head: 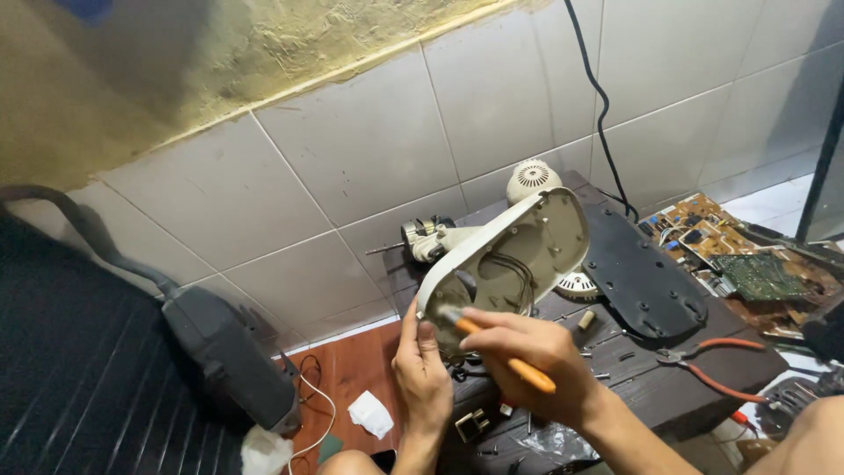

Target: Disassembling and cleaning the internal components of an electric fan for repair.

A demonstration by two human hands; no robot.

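Observation:
My left hand (422, 369) grips the lower end of a cream plastic appliance housing (527, 237), holding it tilted up with its hollow inside and dark wires facing me. My right hand (536, 356) is closed around an orange-handled screwdriver (519, 368), whose tip points into the round lower end of the housing. Behind the housing lies a small electric motor (426, 237) with a metal shaft, and a round cream vented cap (532, 179) stands by the wall.
A dark wooden table (651, 378) carries a black oval base plate (642, 273), orange-handled pliers (712, 361), loose screws and a second vented cap (578, 285). Circuit boards (747, 264) lie at the right. A dark machine with a hose (229, 352) stands at the left, by the tiled wall.

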